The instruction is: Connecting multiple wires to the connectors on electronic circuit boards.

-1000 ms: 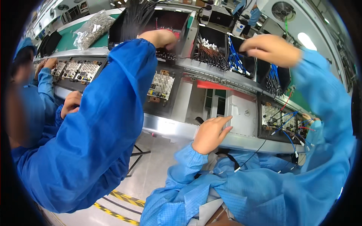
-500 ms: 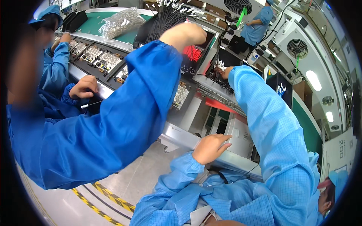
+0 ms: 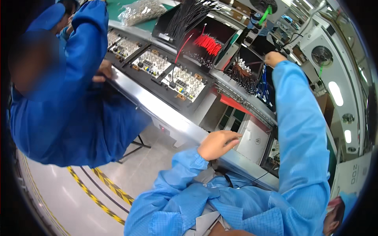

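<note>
Right hand point(image 3: 275, 59) near slim wires point(image 3: 263, 84), left hand point(image 3: 216, 144) by metal edge point(image 3: 191, 131)

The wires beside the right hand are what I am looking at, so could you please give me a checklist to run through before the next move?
1. Right hand near the wires: ok, it is beside the brown wires and blue wires.
2. Wire gripped in the right hand: cannot tell, its fingers are too small and partly hidden.
3. Left hand free: ok, nothing shows in it.
4. Co-worker's dark-blue sleeve clear of the right hand: ok, it is far to the left.
5. Circuit board beside the right sleeve fully visible: not ok, the sleeve partly covers it.
</note>
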Demonstrator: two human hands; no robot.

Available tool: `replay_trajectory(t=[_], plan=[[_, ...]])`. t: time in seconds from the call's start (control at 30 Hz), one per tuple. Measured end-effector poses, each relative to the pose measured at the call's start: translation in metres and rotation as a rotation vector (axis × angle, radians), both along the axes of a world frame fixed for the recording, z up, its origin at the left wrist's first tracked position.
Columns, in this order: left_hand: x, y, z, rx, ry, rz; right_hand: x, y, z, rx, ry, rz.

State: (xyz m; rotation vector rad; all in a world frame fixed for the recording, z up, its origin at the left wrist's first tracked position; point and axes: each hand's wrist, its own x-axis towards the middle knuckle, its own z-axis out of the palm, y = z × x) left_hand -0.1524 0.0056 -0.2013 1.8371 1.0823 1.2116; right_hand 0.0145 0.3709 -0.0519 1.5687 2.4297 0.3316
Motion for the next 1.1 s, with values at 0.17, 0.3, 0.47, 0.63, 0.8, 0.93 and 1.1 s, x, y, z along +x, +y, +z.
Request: replay_trajectory(t=[0.17,0.3,0.47,0.63,0.8,0.93,1.1], plan=[[-0.001,-0.001,0.006,-0.013,-0.267,-0.039,0.055,-0.025,0.107,0.025,0.263,0.294],[0.005,-0.006,0.012,0.003,-0.465,0.136,0.001,-0.138,0.109,-0.364,0.506,0.554],[-0.001,-0.016,0.036,0.305,-0.609,0.324,-0.061,-0.257,0.050,-0.569,0.540,0.935],[-0.011,-0.032,0.025,0.413,-0.601,0.523,-0.079,-0.287,0.007,-0.343,0.556,1.208],[-0.024,-0.054,0.017,0.418,-0.665,0.646,-0.093,-0.295,-0.016,-0.379,0.597,1.300],[-0.040,-0.070,0.009,0.352,-0.823,0.714,-0.093,-0.284,-0.029,-0.490,0.738,1.102],[-0.048,-0.085,-0.003,0.278,-0.788,0.713,-0.079,-0.258,-0.064,-0.663,0.792,0.845]])
